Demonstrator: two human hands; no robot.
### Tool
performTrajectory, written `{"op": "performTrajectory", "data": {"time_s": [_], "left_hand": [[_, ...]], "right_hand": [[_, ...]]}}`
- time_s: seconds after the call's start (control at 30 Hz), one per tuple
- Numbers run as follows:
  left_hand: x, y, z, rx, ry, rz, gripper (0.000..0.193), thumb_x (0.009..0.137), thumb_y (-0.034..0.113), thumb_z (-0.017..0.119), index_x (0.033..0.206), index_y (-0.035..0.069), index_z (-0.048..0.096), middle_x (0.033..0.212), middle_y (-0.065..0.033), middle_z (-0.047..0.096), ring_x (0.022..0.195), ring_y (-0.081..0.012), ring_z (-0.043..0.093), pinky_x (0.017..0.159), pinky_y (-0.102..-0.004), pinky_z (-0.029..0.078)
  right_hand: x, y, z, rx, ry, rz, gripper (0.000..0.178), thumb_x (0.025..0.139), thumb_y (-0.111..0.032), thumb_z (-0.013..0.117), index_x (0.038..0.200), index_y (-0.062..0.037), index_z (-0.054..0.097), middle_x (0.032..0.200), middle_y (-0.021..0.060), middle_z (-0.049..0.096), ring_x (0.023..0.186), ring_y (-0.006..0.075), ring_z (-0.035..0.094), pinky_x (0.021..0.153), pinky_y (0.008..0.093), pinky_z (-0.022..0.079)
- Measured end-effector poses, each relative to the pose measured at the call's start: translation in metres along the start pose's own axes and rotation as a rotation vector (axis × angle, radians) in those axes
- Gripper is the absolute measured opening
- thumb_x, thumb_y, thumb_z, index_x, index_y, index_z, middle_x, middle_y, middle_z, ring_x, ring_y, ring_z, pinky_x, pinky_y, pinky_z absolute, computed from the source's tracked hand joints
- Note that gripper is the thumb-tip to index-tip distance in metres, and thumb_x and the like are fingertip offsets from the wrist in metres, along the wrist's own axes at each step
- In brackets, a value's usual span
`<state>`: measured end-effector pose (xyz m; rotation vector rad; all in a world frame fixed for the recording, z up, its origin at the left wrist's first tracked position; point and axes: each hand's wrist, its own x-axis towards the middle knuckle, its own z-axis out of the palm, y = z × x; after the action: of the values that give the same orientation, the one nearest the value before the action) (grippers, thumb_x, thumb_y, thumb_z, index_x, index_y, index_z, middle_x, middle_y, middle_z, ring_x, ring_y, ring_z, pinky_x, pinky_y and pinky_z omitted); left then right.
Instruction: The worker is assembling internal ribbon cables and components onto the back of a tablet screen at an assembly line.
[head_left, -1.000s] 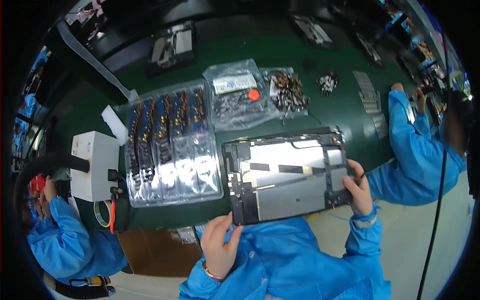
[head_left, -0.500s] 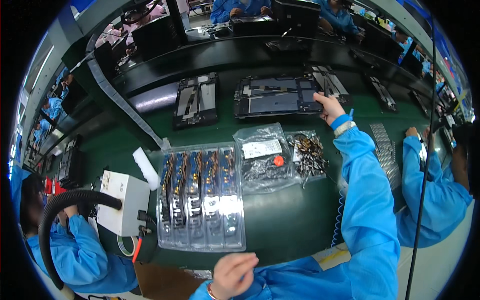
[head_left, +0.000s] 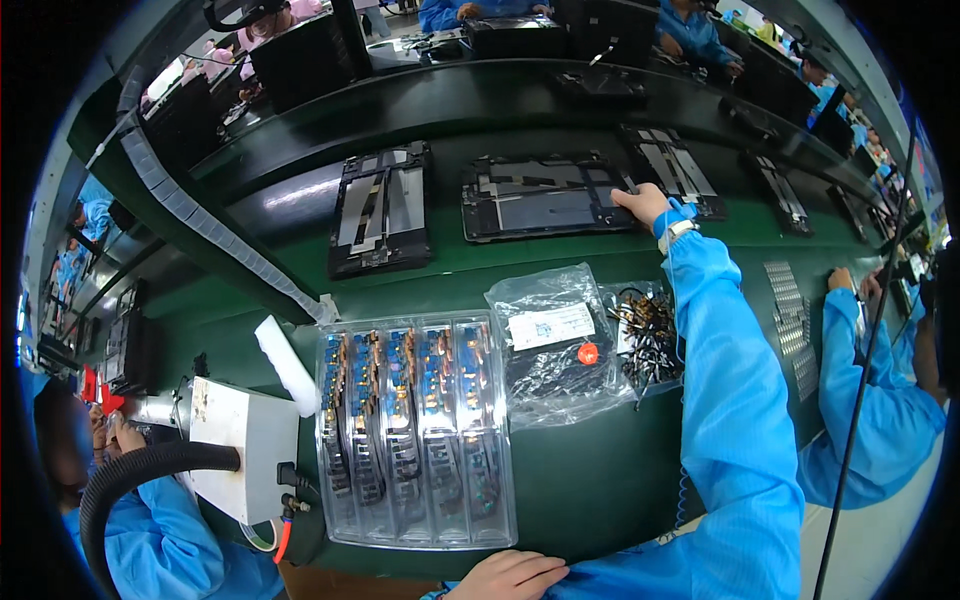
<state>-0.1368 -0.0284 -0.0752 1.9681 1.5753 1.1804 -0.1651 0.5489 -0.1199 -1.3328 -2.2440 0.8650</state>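
My right hand (head_left: 642, 205) is stretched far over the bench, thumb on top of the right edge of a flat black tablet body (head_left: 550, 205), gripping it. The tablet lies open-backed, with grey panels and a dark strip across it. My left hand (head_left: 512, 577) rests at the bench's front edge, fingers extended side by side with nothing seen in them. Just beyond it lies a clear plastic tray (head_left: 418, 535) with several columns of flex cables (head_left: 403, 385). A clear bag (head_left: 560, 350) with a white label and red dot sits between the tray and my right forearm.
More tablet bodies lie left (head_left: 383, 210) and right (head_left: 672, 170). Beside the bag is a heap of small cable parts (head_left: 652, 335). A white box with a black hose (head_left: 245, 450) and a white foam roll (head_left: 285, 365) stand left. Metal strips (head_left: 790, 330) lie near a co-worker's sleeve (head_left: 855, 390).
The view has shifted, so the tray and bag appear lower. My left hand has lowered to the bench edge and its fingers have straightened. My right hand stays at the tablet's right edge.
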Motion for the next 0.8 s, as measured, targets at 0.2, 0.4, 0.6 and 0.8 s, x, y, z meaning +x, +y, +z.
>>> {"op": "performTrajectory", "data": {"time_s": [0.2, 0.4, 0.6, 0.8], "left_hand": [[-0.010, -0.009, -0.003, 0.006, -0.052, -0.032, 0.030, 0.071, 0.008, 0.058, 0.101, 0.006, 0.059, 0.100, -0.0075, 0.058, 0.085, -0.0232, 0.057, 0.067, -0.0320, 0.048], [-0.013, -0.014, -0.009, -0.014, -0.072, -0.044, 0.033, 0.073, 0.010, 0.053, 0.106, 0.003, 0.056, 0.104, -0.0105, 0.056, 0.087, -0.0243, 0.057, 0.068, -0.0314, 0.048], [-0.012, -0.017, -0.011, -0.081, -0.091, 0.003, 0.036, 0.075, 0.008, 0.049, 0.110, 0.003, 0.054, 0.106, -0.0111, 0.054, 0.091, -0.0235, 0.056, 0.070, -0.0308, 0.048], [-0.016, -0.013, -0.010, -0.027, -0.070, -0.021, 0.034, 0.074, 0.011, 0.053, 0.106, 0.001, 0.055, 0.103, -0.0110, 0.055, 0.087, -0.0240, 0.057, 0.069, -0.0315, 0.048]], "right_hand": [[-0.037, -0.119, 0.017, -0.329, 0.195, -0.707, 0.033, 0.073, -0.009, 0.056, 0.106, -0.0077, 0.059, 0.109, 0.0142, 0.058, 0.100, 0.0301, 0.055, 0.088, 0.0366, 0.044], [-0.028, -0.157, 0.058, -0.573, -0.041, -0.589, 0.049, 0.075, -0.004, 0.050, 0.123, -0.0106, 0.048, 0.126, 0.0081, 0.047, 0.109, 0.0283, 0.050, 0.093, 0.0340, 0.041], [-0.031, -0.173, 0.060, -0.815, -0.085, -0.578, 0.050, 0.076, -0.007, 0.054, 0.125, -0.0151, 0.047, 0.129, 0.0000, 0.044, 0.109, 0.0249, 0.051, 0.087, 0.0336, 0.046], [-0.025, -0.207, 0.065, -1.202, -0.282, -0.659, 0.048, 0.076, -0.005, 0.051, 0.124, -0.0124, 0.047, 0.124, 0.0032, 0.048, 0.104, 0.0259, 0.054, 0.081, 0.0353, 0.049]]}}
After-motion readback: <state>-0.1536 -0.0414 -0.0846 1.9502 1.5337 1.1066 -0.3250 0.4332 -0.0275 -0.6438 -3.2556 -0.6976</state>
